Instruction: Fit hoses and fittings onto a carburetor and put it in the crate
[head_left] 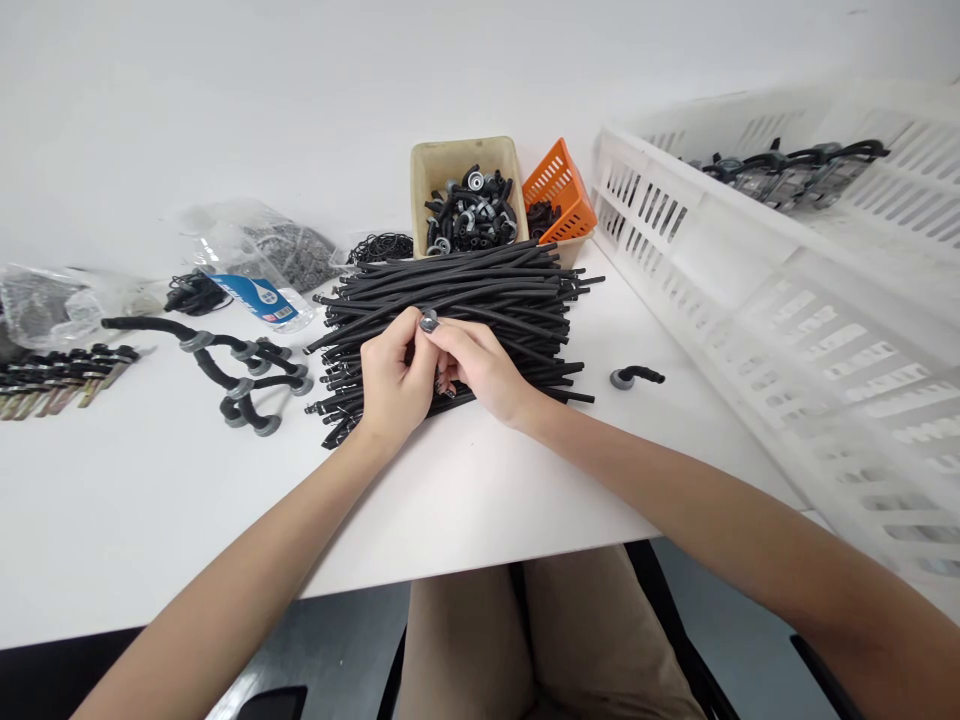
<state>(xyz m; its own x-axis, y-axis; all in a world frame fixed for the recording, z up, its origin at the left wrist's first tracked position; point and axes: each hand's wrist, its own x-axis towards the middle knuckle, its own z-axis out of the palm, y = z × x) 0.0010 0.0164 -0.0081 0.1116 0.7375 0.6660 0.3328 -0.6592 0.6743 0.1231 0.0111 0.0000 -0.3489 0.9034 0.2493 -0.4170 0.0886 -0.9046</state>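
My left hand and my right hand meet over the front of a wide pile of black tubes. Both have their fingers curled together, thumbs touching or nearly so. A small grey and black piece shows at the fingertips; most of it is hidden, and I cannot make out what it is. Left of the pile lies a linked group of black tubes with grey rings. To the right of the pile, a single short black tube with a grey ring rests on the table.
Behind the pile stand a beige bin of black and grey parts and an orange basket. A large white crate fills the right side. A clear bottle, plastic bags and a row of metal-ended parts lie left.
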